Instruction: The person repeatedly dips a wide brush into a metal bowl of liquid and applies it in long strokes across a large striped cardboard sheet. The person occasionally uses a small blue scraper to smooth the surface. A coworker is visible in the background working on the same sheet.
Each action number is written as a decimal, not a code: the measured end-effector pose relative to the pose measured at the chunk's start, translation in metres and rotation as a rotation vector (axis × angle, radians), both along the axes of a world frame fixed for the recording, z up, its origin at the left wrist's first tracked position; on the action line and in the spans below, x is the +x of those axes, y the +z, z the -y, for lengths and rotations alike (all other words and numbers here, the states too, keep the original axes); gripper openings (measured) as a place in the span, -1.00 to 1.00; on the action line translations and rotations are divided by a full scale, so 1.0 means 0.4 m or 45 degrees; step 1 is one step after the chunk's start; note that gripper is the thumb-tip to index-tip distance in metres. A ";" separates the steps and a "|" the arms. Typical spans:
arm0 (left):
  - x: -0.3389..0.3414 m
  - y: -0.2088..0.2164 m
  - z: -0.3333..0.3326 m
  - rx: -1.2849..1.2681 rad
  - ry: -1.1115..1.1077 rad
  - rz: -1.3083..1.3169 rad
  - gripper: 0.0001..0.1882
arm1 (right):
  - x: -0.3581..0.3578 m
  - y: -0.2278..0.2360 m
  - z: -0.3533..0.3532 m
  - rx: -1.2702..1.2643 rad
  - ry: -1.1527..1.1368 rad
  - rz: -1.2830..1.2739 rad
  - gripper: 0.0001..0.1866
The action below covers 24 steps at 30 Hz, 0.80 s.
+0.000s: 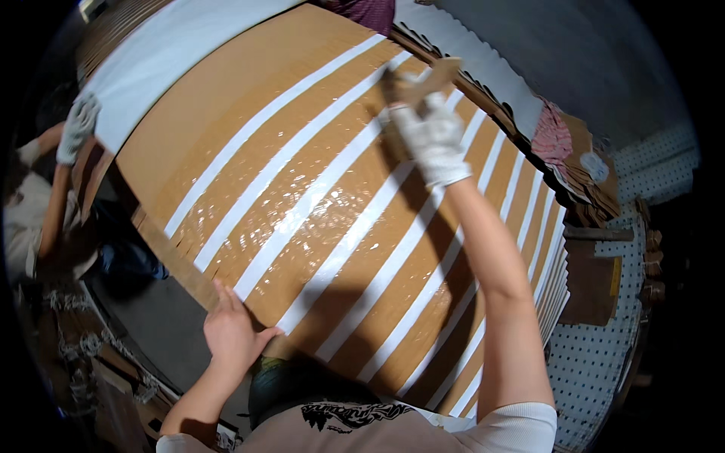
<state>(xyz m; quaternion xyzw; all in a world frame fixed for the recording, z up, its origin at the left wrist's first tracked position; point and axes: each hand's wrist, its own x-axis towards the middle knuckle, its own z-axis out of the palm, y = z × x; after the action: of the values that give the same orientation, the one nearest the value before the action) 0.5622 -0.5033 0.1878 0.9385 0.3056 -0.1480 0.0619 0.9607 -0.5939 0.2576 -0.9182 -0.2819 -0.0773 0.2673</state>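
Observation:
Brown cardboard sheets (249,189) lie fanned out in front of me, with white strips (302,215) running between the brown bands. A wet, glossy film covers much of the middle. My right hand (432,143), in a white knit glove, is closed around a brush (434,79) with a tan wooden part and a dark edge, blurred by motion, over the far right of the sheets. Bare and spread, my left hand (232,332) rests on their near left edge, thumb apart from the fingers.
At the far left, a co-worker's gloved hand (78,128) touches a white sheet (162,57). A pink cloth (553,136) lies on stacked cardboard at the right, above a dotted pale surface (589,385). Scraps and frayed bundles (83,343) sit at the lower left.

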 end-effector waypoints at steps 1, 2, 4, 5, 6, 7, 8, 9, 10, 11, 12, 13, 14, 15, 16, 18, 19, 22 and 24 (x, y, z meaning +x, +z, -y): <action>-0.003 0.006 -0.001 0.004 0.028 -0.040 0.30 | -0.103 -0.014 -0.062 0.133 0.304 -0.056 -0.50; 0.005 0.010 -0.002 0.001 0.029 -0.061 0.31 | -0.202 -0.020 -0.112 0.250 0.597 -0.148 -0.48; 0.002 0.001 -0.001 0.037 0.010 -0.067 0.33 | -0.311 -0.116 -0.195 0.043 0.899 -0.070 -0.49; -0.003 -0.014 -0.001 0.073 -0.017 -0.043 0.34 | -0.358 -0.122 -0.217 -0.008 0.840 -0.123 -0.51; -0.009 -0.022 -0.003 0.113 -0.036 -0.021 0.36 | -0.391 -0.111 -0.227 -0.052 0.789 -0.177 -0.52; -0.014 -0.016 -0.004 0.110 -0.026 -0.050 0.37 | -0.354 -0.077 -0.228 -0.127 0.830 -0.448 -0.55; -0.008 -0.006 -0.001 0.105 -0.026 -0.067 0.37 | -0.296 -0.114 -0.200 0.015 0.693 -0.332 -0.58; -0.006 -0.005 0.002 0.094 -0.009 -0.091 0.37 | -0.251 -0.102 -0.145 0.076 0.537 -0.427 -0.54; 0.001 0.000 0.007 0.100 -0.022 -0.088 0.37 | -0.160 -0.136 -0.084 0.003 0.400 -0.257 -0.55; 0.001 0.000 0.006 0.100 -0.022 -0.089 0.37 | -0.126 -0.119 -0.007 0.382 0.270 -0.725 -0.63; 0.001 -0.001 0.004 0.104 -0.014 -0.093 0.36 | -0.094 -0.123 0.066 0.422 0.016 -0.599 -0.67; 0.004 0.003 0.002 0.059 0.003 -0.053 0.34 | -0.060 -0.122 0.145 0.472 -0.249 -0.482 -0.71; 0.009 0.008 0.004 0.038 -0.005 -0.039 0.33 | 0.028 -0.186 0.270 0.498 -0.270 -0.487 -0.64; -0.002 0.008 -0.001 0.023 0.034 -0.046 0.32 | -0.014 -0.147 0.313 0.842 -0.341 -0.575 -0.67; -0.004 0.011 -0.002 0.002 0.048 -0.038 0.31 | -0.005 -0.145 0.409 0.882 -0.503 -0.603 -0.69; 0.002 0.007 0.002 0.006 -0.004 0.026 0.25 | 0.067 -0.222 0.672 0.900 -0.700 -0.378 -0.76; -0.005 0.005 -0.001 0.017 -0.009 0.045 0.21 | 0.085 -0.220 0.777 0.771 -0.787 -0.373 -0.76; -0.021 -0.020 -0.004 0.067 -0.016 0.088 0.20 | 0.019 -0.144 0.800 0.295 -1.038 -0.091 -0.69; -0.018 -0.009 -0.002 0.080 -0.026 0.075 0.22 | -0.069 -0.083 0.682 0.199 -0.983 -0.014 -0.65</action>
<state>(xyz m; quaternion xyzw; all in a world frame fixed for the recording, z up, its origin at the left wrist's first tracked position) 0.5551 -0.5025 0.1843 0.9470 0.2987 -0.1111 0.0398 0.9331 -0.8666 0.2244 -0.9340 0.0923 -0.1886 0.2890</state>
